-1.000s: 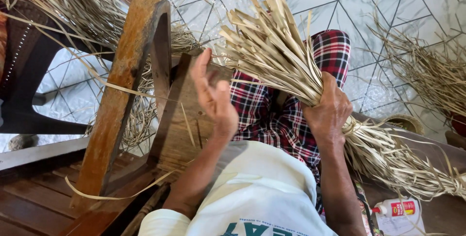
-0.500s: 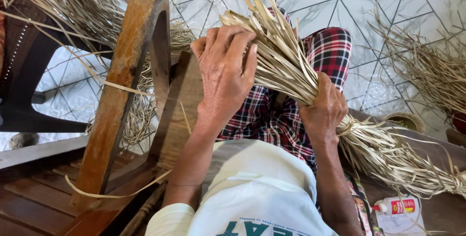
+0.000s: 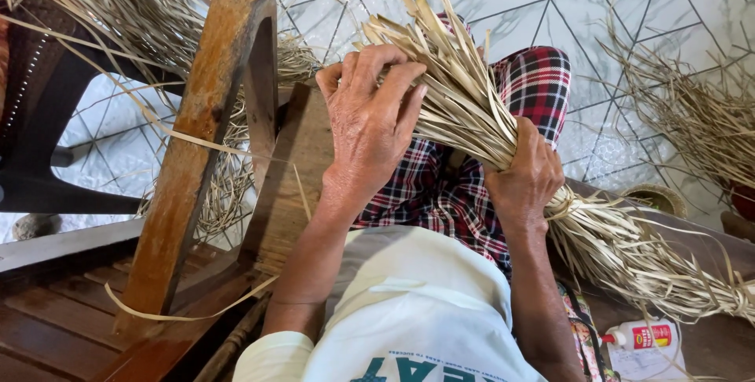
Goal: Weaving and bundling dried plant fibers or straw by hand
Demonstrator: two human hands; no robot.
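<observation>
Gleaming white tiled floor (image 3: 629, 5); brown wooden bench (image 3: 47, 335).

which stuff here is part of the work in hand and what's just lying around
In hand: bundle of dried leaf strips, gripped by the right hand, with the left hand laid on its loose ends.

Lying about: wooden frame, loose strip piles, small white bottle, dark plastic chair.
</observation>
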